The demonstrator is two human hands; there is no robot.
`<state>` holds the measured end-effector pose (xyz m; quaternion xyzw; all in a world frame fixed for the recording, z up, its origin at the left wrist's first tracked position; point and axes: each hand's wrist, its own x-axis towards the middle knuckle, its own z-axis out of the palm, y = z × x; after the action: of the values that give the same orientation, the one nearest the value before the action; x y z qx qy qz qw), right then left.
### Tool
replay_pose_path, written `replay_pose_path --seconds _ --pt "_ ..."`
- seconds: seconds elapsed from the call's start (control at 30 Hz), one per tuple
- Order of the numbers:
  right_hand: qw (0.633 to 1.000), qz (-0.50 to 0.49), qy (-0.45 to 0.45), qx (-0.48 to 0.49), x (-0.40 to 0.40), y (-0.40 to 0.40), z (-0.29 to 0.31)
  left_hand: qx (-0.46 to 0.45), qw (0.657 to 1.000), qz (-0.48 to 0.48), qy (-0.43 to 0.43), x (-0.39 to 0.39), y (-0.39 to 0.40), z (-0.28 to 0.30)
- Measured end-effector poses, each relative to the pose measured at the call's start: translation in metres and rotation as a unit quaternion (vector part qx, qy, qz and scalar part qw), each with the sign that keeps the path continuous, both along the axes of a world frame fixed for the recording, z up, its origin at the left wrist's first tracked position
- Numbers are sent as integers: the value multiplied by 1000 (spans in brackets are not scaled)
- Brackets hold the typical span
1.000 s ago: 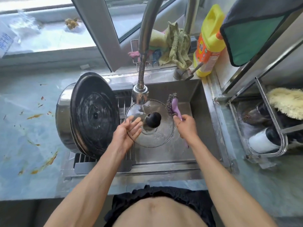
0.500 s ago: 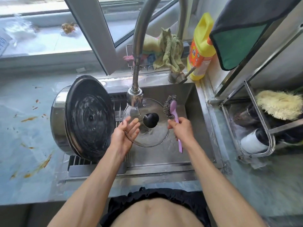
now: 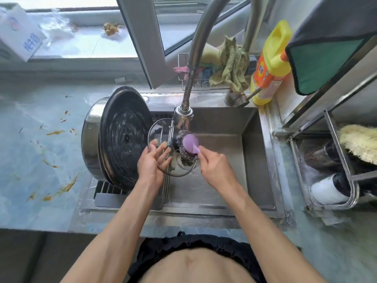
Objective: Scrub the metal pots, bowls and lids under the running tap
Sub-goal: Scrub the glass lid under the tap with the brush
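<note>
Head cam: glass lid (image 3: pixel 163 127) held over the sink (image 3: pixel 224 180), under the tap head (image 3: pixel 183 114). Left hand (image 3: pixel 151 162) grips its rim, fingers partly extended. Right hand (image 3: pixel 214 166) grip pinches the purple scrub brush (image 3: pixel 188 145), steel wool on lid centre. Pot (image 3: pixel 122 137) sits left on the rack.

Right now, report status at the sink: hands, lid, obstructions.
Left hand holds glass lid by its rim under tap head. Right hand grips purple scrub brush, steel wool on lid's centre. Big pot on rack alongside, apparently clear.
</note>
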<state>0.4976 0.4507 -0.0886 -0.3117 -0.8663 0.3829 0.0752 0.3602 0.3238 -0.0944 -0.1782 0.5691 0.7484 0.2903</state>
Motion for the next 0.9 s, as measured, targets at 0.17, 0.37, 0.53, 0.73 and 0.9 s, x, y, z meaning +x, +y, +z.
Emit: replay_pose_path --seconds 0.17,0.37,0.53,0.73,0.9 --pt "997 -13 -69 36 -16 27 8 -37 998 -22 42 8 9 1" --pt "993 11 -112 34 -7 36 13 -54 995 -65 47 5 10 1" --pt "988 46 -140 54 -3 28 13 -67 990 -111 53 12 14 -3" --pt "989 -122 -71 -49 8 61 6 -42 982 -180 23 6 18 3" --pt "946 -267 -32 -180 19 56 -12 13 984 -161 -71 1 26 -2"
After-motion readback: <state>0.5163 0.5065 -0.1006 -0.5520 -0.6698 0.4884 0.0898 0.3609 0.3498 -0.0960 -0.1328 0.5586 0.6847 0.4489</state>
